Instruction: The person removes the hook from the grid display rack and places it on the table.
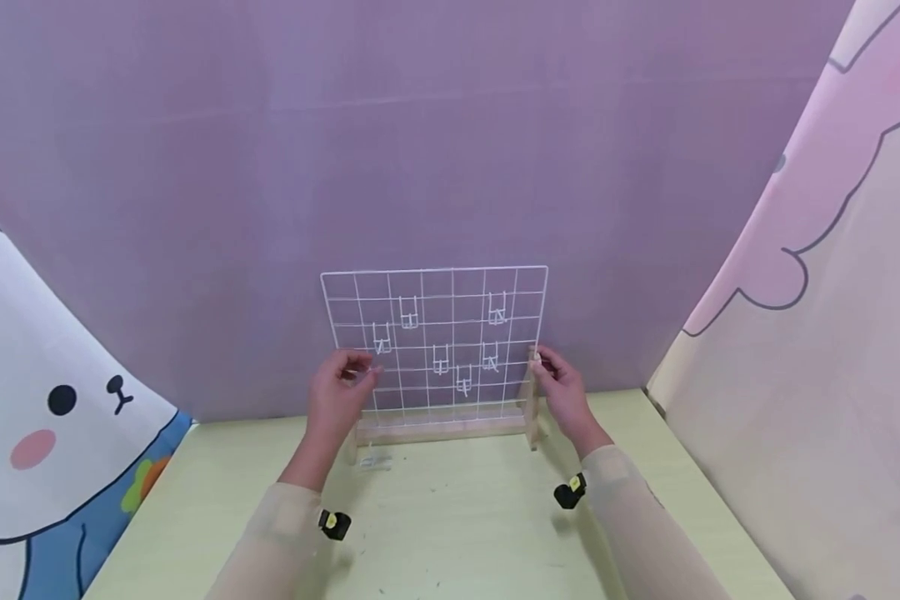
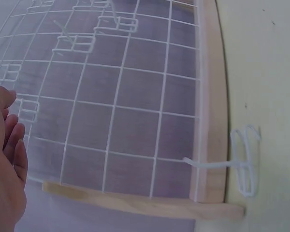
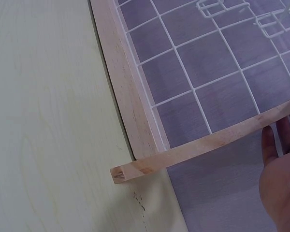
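The left hand [image 1: 335, 398], loosely spread, and the right hand [image 1: 564, 393] flank a white rectangular wire grid [image 1: 427, 346]. Whether the right pinches the pale wooden post [image 1: 532, 408] is unclear.

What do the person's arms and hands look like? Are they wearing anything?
The left sleeve and right sleeve are long and pale cream. Each wrist has a small black gadget with a yellow mark. The left hand and right hand have no gloves.
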`<act>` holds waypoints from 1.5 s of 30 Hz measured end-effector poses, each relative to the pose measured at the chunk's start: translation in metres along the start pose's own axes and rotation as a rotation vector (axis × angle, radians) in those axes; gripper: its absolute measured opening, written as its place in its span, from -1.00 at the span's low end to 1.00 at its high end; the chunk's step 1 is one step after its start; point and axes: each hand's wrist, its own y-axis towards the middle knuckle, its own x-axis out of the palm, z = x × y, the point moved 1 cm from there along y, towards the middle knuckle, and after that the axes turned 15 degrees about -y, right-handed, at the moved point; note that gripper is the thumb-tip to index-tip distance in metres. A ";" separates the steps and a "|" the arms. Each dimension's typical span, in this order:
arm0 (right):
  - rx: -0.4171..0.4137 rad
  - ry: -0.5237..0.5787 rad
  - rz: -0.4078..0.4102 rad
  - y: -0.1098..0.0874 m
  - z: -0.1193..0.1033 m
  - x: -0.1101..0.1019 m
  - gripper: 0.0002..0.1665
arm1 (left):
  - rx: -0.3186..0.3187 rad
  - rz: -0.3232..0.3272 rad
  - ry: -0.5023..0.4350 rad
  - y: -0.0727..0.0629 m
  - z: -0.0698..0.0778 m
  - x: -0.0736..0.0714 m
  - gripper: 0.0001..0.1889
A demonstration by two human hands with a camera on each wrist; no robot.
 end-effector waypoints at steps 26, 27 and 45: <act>0.009 -0.009 -0.016 -0.002 -0.002 -0.002 -0.48 | 0.095 0.106 -0.143 0.009 0.033 0.025 -0.85; 0.007 -0.007 -0.013 -0.002 -0.002 -0.001 -0.48 | 0.104 0.105 -0.144 0.008 0.037 0.026 -0.86; 0.025 -0.005 -0.034 -0.002 -0.005 -0.003 -0.47 | 0.135 0.136 -0.166 0.007 0.045 0.026 -0.91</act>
